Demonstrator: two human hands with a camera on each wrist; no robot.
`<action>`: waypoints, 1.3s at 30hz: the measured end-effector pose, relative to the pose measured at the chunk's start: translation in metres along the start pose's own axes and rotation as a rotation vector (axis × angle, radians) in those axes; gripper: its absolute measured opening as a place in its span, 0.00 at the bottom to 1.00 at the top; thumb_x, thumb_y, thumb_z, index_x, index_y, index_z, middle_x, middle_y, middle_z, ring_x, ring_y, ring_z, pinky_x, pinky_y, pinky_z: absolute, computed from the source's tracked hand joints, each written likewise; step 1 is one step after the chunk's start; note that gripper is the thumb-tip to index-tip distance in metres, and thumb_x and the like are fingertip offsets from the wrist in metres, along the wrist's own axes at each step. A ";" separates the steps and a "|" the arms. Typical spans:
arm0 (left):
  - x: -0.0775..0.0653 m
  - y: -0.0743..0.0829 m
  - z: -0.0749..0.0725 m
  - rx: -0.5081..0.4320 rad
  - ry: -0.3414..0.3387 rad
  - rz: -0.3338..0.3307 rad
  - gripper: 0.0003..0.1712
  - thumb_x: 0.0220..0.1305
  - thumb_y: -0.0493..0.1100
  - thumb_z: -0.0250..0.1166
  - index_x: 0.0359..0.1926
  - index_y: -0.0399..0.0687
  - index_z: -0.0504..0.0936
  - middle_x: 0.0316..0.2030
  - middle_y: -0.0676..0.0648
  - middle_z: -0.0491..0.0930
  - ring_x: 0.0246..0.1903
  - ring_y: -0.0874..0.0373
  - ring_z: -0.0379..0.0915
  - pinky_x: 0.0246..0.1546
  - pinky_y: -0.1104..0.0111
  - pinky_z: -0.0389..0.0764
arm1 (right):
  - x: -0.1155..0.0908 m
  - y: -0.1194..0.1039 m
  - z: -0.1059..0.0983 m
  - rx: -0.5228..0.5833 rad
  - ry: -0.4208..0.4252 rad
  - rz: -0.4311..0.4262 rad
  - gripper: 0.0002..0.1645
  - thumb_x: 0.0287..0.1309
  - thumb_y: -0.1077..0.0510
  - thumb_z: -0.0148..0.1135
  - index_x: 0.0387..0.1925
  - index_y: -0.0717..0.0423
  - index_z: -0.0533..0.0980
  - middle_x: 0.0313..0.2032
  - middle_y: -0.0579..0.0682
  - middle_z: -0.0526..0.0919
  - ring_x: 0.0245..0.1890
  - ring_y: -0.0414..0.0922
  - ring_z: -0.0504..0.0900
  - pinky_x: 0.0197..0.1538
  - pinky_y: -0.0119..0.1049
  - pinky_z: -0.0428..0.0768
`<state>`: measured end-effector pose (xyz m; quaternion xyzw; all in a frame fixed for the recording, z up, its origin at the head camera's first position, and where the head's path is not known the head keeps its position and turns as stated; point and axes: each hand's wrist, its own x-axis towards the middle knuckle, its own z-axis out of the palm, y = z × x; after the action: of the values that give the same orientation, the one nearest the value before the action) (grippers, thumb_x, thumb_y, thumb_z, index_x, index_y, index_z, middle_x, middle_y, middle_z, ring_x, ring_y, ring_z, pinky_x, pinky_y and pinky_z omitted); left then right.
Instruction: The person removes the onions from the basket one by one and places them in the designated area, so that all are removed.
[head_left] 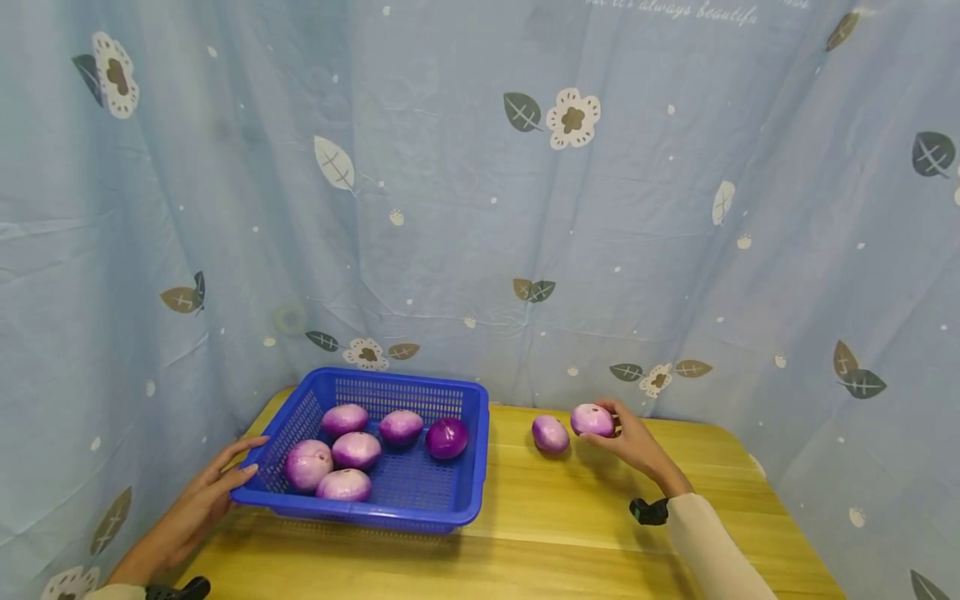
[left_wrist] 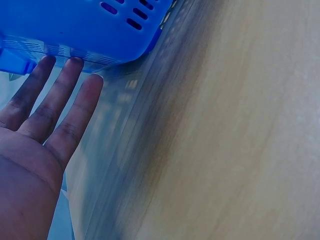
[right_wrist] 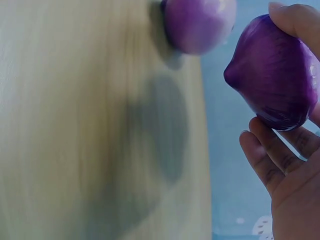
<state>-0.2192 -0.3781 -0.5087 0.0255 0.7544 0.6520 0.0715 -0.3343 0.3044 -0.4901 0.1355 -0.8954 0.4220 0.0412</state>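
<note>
My right hand (head_left: pixel 628 440) pinches a purple onion (head_left: pixel 592 420) between thumb and fingers; the right wrist view shows this onion (right_wrist: pixel 275 75) held above the table with its pointed end outward. Just left of it another onion (head_left: pixel 551 435) rests on the wood. A blue plastic basket (head_left: pixel 471 492) stands on the table's left side, with several purple onions (head_left: pixel 357 451) inside. My left hand (head_left: pixel 206 500) touches the basket's left rim. In the left wrist view the left fingers (left_wrist: pixel 60 95) stretch out nearly straight against the slatted basket side.
The yellowish wooden table (head_left: pixel 570 533) carries the basket at left and the loose onion near its back edge. A pale blue curtain (head_left: pixel 450 208) printed with flowers and leaves hangs right behind the table and along both sides.
</note>
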 end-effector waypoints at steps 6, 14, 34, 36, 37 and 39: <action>0.001 0.000 0.000 -0.002 0.008 -0.008 0.33 0.82 0.53 0.50 0.80 0.55 0.53 0.76 0.36 0.43 0.52 0.69 0.75 0.51 0.66 0.80 | -0.003 0.012 0.002 -0.004 -0.007 0.031 0.45 0.56 0.44 0.78 0.67 0.58 0.68 0.57 0.57 0.77 0.46 0.48 0.78 0.47 0.38 0.79; 0.001 0.001 0.000 -0.003 0.001 -0.001 0.33 0.82 0.53 0.50 0.80 0.55 0.53 0.77 0.35 0.42 0.52 0.71 0.74 0.51 0.67 0.80 | -0.006 0.022 0.009 -0.030 -0.029 0.051 0.46 0.58 0.43 0.76 0.68 0.59 0.67 0.57 0.58 0.78 0.49 0.48 0.79 0.51 0.41 0.79; 0.001 0.001 -0.001 0.003 -0.011 0.010 0.33 0.82 0.52 0.49 0.80 0.53 0.52 0.77 0.35 0.43 0.53 0.72 0.74 0.51 0.68 0.79 | -0.010 0.026 0.019 -0.089 -0.043 0.098 0.48 0.63 0.39 0.70 0.73 0.61 0.64 0.64 0.64 0.74 0.60 0.57 0.78 0.64 0.56 0.73; 0.000 0.002 -0.001 0.001 -0.011 0.008 0.33 0.82 0.52 0.49 0.80 0.53 0.52 0.77 0.36 0.43 0.53 0.72 0.74 0.51 0.68 0.79 | -0.009 0.026 0.020 -0.088 -0.045 0.092 0.48 0.64 0.39 0.70 0.73 0.62 0.64 0.64 0.64 0.75 0.60 0.57 0.78 0.64 0.57 0.73; 0.000 0.002 -0.001 -0.001 -0.011 0.006 0.33 0.82 0.52 0.49 0.80 0.53 0.52 0.76 0.36 0.43 0.53 0.71 0.74 0.51 0.68 0.79 | -0.009 0.026 0.020 -0.091 -0.045 0.086 0.48 0.64 0.39 0.69 0.73 0.63 0.64 0.64 0.64 0.75 0.60 0.57 0.78 0.64 0.57 0.73; -0.001 0.002 0.000 -0.003 -0.011 0.007 0.33 0.82 0.52 0.49 0.80 0.53 0.52 0.76 0.36 0.43 0.53 0.70 0.75 0.51 0.67 0.80 | -0.008 0.026 0.020 -0.098 -0.044 0.077 0.48 0.64 0.39 0.69 0.73 0.63 0.64 0.64 0.64 0.75 0.60 0.57 0.78 0.64 0.57 0.73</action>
<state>-0.2186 -0.3782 -0.5068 0.0316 0.7529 0.6533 0.0732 -0.3329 0.3067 -0.5238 0.1081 -0.9203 0.3757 0.0117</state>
